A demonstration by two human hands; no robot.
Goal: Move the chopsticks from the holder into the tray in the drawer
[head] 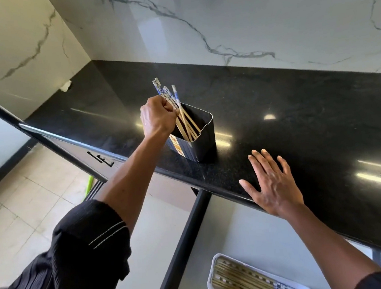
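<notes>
The left hand (157, 116) is closed around a bundle of chopsticks (176, 108) near their patterned blue-and-white upper ends. The lower wooden tips remain inside the dark rectangular holder (198, 143), which stands upright on the black desk (298, 115) close to its front edge. The right hand (274, 187) is spread flat, fingers extended, resting palm down on the desk edge; it grips nothing.

Below the desk edge the drawer (252, 238) stands open. The white tray (213, 279) lies in it and already holds a row of chopsticks laid side by side, patterned ends toward the lower right.

Step in hand: extraction of the remaining chopsticks from the holder.

Procedure:
1. Keep the grip tight enough that no stick slides out of the bundle; one stick leans apart from the others and appears to sit loosely in the grasp, so gather it in before lifting.
2. Lift along the lean of the sticks until every tip clears the holder rim. A sideways pull is likely to tip the holder, which looks light and stands near the edge.
3. If the holder rocks, steady it with the free right hand.
4. Lower the bundle to the tray with the patterned ends matching those already laid there.
</notes>
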